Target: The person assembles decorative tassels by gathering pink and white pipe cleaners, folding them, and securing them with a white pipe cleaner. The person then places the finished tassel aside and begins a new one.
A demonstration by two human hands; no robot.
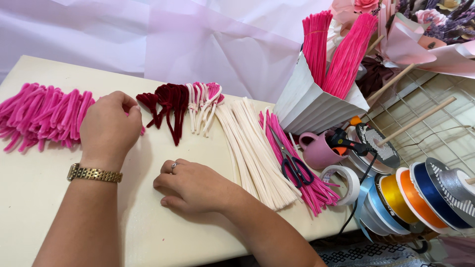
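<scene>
The person's left hand (pixel 110 127) sits curled at the right end of the pile of bright pink folded pipe-cleaner pieces (pixel 42 114), which runs along the back-left stretch of the cream worktop (pixel 163 237). The fingers are closed in toward the palm, but from this angle it can't be told whether a piece is actually pinched in there — the back of the hand hides the fingertips. A gold watch (pixel 94 173) is on that wrist.

The right hand (pixel 195 187) lies flat, palm down and fingers loosely bent, on bare worktop near the front edge, holding nothing. Probably it's just steadying things.

Further along the back edge: a little bunch of dark red folded pieces (pixel 167 101), then a bunch of white-and-pink folded ones (pixel 204 101). Toward the right edge a fan of long cream stems (pixel 255 151) lies next to long pink stems (pixel 302 170), with the scissors (pixel 292 160) resting on top of the pink ones.

For picking from that pink pile, the fuzzy pieces look likely to cling to each other — so it'd make sense to pinch just one at its bend and lift it straight off the end rather than drag across the pile. Keeping the other hand clear of the dark red bunch should help stop the sorted groups from mixing.
</scene>
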